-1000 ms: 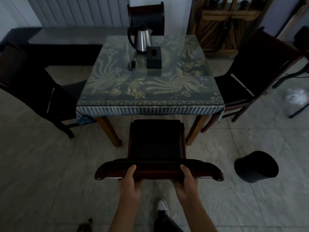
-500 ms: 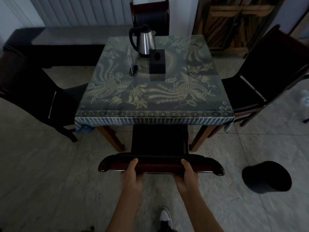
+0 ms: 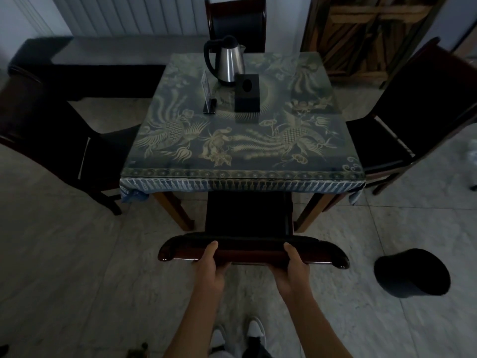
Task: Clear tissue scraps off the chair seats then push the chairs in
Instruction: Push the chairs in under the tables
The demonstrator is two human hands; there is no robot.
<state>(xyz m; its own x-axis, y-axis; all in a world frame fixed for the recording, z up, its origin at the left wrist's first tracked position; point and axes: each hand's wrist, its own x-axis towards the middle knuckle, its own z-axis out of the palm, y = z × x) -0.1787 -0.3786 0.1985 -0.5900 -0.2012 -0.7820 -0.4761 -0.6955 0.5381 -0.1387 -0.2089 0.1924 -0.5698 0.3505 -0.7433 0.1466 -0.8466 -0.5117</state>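
The near chair (image 3: 247, 215) has a dark seat and a glossy dark wooden top rail. Its seat reaches partly under the table (image 3: 242, 174). My left hand (image 3: 210, 264) grips the rail left of centre and my right hand (image 3: 293, 262) grips it right of centre. The left chair (image 3: 51, 140) and the right chair (image 3: 413, 112) stand pulled out from the table at an angle. A far chair (image 3: 236, 21) stands behind the table. No tissue scraps show on the seats I can see.
A steel kettle (image 3: 228, 63), a black tissue box (image 3: 246, 95) and a small stand (image 3: 209, 105) sit on the patterned tablecloth. A black bin (image 3: 410, 272) stands on the floor at the right. A wooden cabinet (image 3: 361, 34) is at the back right.
With both hands on its rail, the near chair has slid forward so its seat goes further under the table. My view has moved closer to the table.
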